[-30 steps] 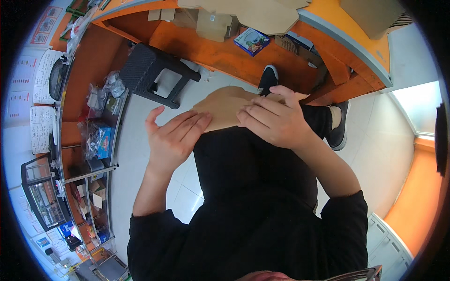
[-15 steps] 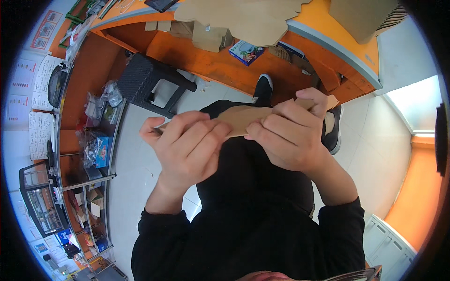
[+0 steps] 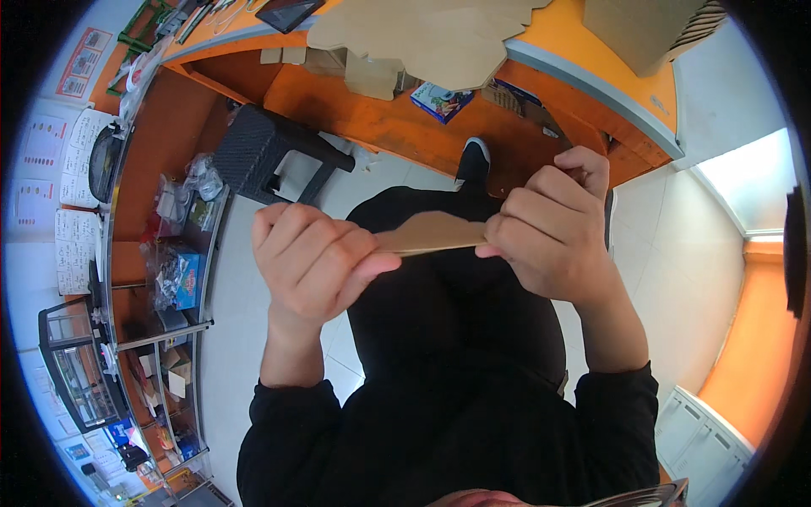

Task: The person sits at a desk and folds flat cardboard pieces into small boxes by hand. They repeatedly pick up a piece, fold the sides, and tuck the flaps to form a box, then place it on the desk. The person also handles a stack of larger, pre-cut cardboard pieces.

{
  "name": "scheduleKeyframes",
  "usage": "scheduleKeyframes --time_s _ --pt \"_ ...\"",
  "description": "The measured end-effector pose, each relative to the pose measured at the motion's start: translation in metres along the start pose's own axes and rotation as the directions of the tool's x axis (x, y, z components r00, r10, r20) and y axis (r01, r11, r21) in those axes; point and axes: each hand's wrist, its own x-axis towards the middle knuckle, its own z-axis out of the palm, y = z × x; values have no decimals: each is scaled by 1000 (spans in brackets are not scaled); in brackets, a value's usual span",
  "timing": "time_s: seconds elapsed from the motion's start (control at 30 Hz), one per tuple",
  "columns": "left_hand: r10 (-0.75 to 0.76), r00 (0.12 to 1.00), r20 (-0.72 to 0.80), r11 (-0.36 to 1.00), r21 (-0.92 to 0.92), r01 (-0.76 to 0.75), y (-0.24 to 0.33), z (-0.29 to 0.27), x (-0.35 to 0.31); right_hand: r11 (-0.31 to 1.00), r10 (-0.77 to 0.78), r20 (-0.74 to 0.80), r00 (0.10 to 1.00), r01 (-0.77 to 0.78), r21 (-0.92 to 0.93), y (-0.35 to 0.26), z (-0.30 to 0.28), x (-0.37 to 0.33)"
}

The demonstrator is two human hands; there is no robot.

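Note:
Between my two hands, over my lap, is a brown cardboard piece (image 3: pixel 435 232). Its far edge bulges in a curve and its near edge runs nearly straight. My left hand (image 3: pixel 314 260) is closed round the left end, thumb along the near edge. Around the right end my right hand (image 3: pixel 553 224) is closed too, with its thumb tip at the near edge. Both ends of the piece are hidden in my fingers.
Ahead stands an orange table (image 3: pixel 549 38) with flat cardboard sheets (image 3: pixel 422 38) overhanging its edge and a cardboard box (image 3: pixel 646 34) at right. Under it lies a blue box (image 3: pixel 441 101). A black stool (image 3: pixel 270 156) and a shelf unit (image 3: pixel 160 338) are at left.
My hands have moved apart and the fingers have curled tighter round the ends. More of the cardboard's middle shows, and its near edge is now more level.

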Motion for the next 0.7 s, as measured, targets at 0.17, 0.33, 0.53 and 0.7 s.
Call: scheduleKeyframes --time_s 0.17,0.33,0.53,0.7 --pt "129 989 -74 992 17 -128 -10 2 1 989 56 63 996 -64 131 10 -8 6" --pt "50 993 -106 980 -186 -69 -10 2 1 976 -16 151 988 -18 219 5 -22 8" --pt "-182 968 -170 857 -510 72 2 14 0 965 44 134 990 -76 250 -1 -31 17" --pt "-377 914 -149 664 -731 155 17 35 1 931 169 -45 985 -144 336 -3 -5 9"
